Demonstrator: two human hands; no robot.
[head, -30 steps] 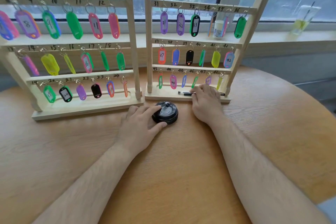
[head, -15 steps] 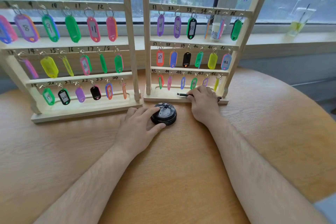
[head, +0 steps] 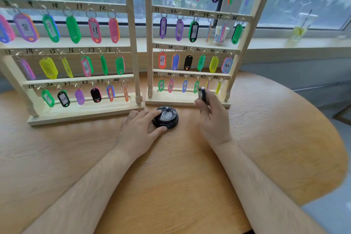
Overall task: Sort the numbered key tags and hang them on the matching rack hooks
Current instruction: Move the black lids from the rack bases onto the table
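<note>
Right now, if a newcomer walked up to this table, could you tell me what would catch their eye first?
Probably the brightly coloured key tags hanging in rows on the left rack and the right rack at the far edge of the table. Next, the left hand resting on a black round lid before the racks, and the right hand holding a black marker near the right rack's base.

Both my forearms, left forearm (head: 91, 186) and right forearm (head: 256, 186), are bare from the near edge to the wrists, with fine hair along them. My left hand (head: 140, 131) has short nails. On my right hand (head: 214, 119), a thin ring (head: 203, 110) circles one finger.
</note>
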